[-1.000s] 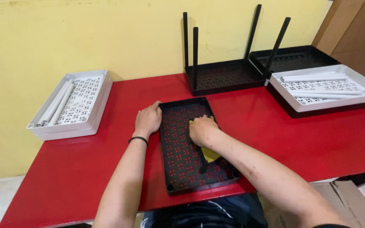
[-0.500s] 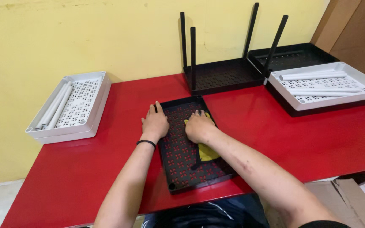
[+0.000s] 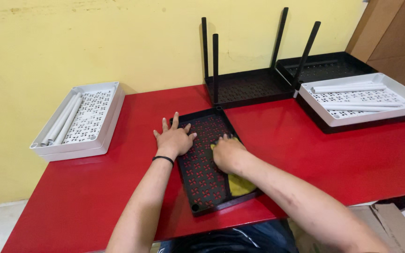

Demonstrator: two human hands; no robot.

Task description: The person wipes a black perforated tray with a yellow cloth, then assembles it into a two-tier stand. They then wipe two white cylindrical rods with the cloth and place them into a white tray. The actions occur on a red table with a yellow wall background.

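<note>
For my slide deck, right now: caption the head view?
Left hand steadies black tray; right hand presses yellow cloth.

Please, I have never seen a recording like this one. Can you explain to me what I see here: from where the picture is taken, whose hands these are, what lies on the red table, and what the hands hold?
There is no machine here. The picture comes from a camera worn on a person's head, looking down, so both arms are that person's own.

The left hand lies flat, fingers spread, on the edge of a black perforated tray on the red table. The right hand presses a yellow cloth inside that tray.

At the left stand stacked white trays with white tubes inside. At the back is another black tray with four black posts standing up. At the right, a white tray with tubes rests on a further black tray.
</note>
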